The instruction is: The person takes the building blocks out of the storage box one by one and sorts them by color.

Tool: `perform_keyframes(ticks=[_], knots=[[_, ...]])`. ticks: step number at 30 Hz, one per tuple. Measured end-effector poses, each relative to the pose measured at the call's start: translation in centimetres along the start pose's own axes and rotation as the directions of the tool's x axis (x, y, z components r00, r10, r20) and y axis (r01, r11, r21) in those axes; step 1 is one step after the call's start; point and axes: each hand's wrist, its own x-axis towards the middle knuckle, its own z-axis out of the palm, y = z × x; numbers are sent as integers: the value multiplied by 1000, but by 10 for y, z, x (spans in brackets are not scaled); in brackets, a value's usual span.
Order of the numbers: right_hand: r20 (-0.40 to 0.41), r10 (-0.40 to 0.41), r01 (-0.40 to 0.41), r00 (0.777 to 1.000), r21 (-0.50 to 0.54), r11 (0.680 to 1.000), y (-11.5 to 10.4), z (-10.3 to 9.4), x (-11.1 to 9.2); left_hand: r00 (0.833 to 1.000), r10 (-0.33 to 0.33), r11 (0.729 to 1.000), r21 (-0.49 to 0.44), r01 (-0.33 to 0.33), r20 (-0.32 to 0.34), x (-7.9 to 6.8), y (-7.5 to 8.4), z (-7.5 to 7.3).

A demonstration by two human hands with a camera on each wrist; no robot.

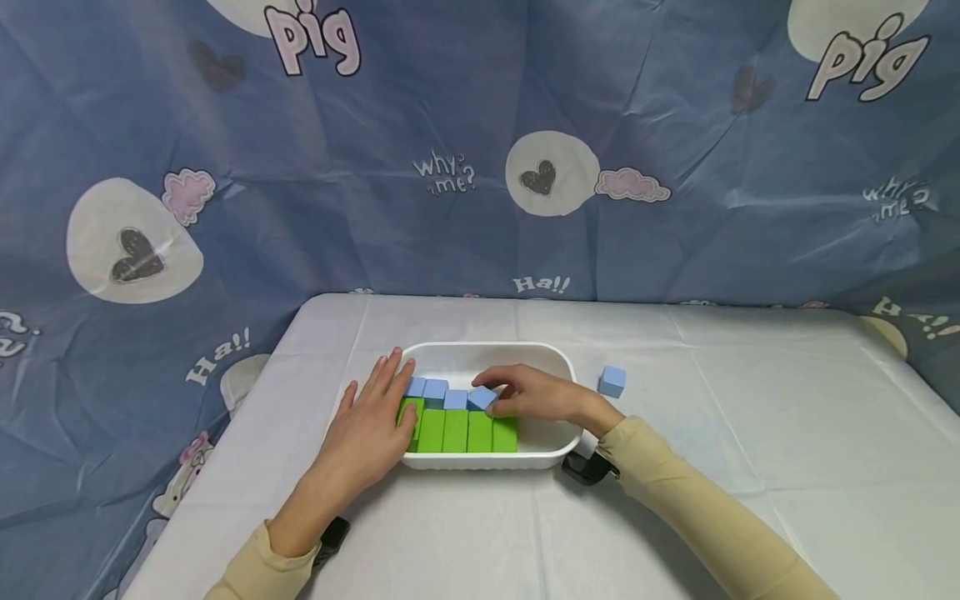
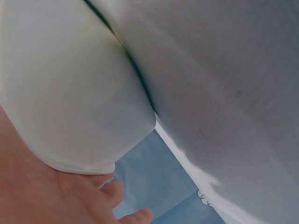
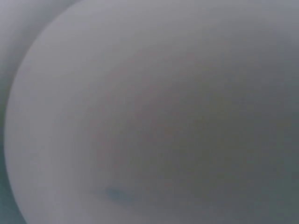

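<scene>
A white tray holds a row of upright green blocks along its near side. Behind them sit light-blue cubes in a row from the left end. My right hand reaches in from the right and pinches a tilted blue cube between thumb and fingers, at the right end of that row. Across the tray's left end lies my left hand, fingers straight, thumb over the leftmost green block. In the left wrist view the tray wall hides most of the fingers. Only a blurred pale surface fills the right wrist view.
One more blue cube lies on the white-covered table, right of the tray. A blue printed cloth hangs behind the table. Dark wrist devices sit under both wrists, the right one by the tray's near right corner.
</scene>
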Motion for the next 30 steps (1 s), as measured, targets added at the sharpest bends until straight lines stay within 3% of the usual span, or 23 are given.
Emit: perform_keyframes(ticks=[21, 30], knots=[[-95, 37, -35, 995, 23, 999, -3, 3, 1, 1000, -4, 1000, -22, 4, -1, 0, 0, 0], [-200, 3, 7, 980, 48, 999, -2, 3, -2, 1000, -2, 1000, -22, 2, -6, 1, 0, 0]])
